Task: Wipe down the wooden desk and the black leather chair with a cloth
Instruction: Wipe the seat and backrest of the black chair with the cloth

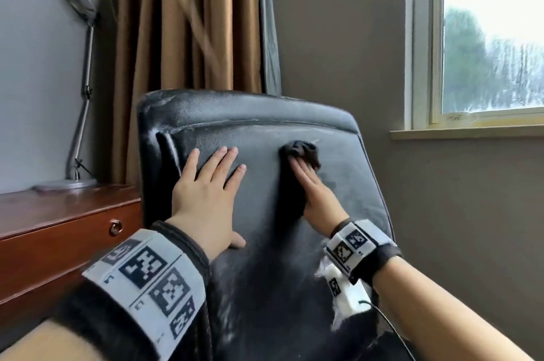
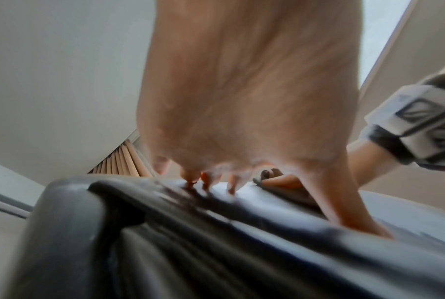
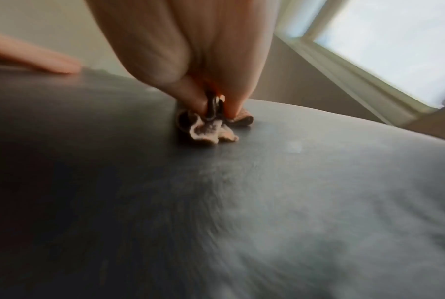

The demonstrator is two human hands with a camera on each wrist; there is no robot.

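The black leather chair [image 1: 265, 130] fills the middle of the head view, its backrest facing me and streaked with pale dust. My left hand [image 1: 215, 172] lies flat on the backrest's left side, fingers straight and spread. My right hand [image 1: 303, 175] presses a dark cloth [image 1: 303, 150] against the backrest to the right. In the right wrist view the thumb and fingers [image 3: 231, 97] pinch the bunched cloth [image 3: 206, 129] on the leather [image 3: 267, 202]. The wooden desk [image 1: 59, 213] stands left of the chair.
A silver desk lamp [image 1: 82, 80] stands on the desk by the wall. Brown curtains [image 1: 191, 21] hang behind the chair. A window [image 1: 485, 36] with a sill is at the right. The desk drawer has a ring pull [image 1: 115, 227].
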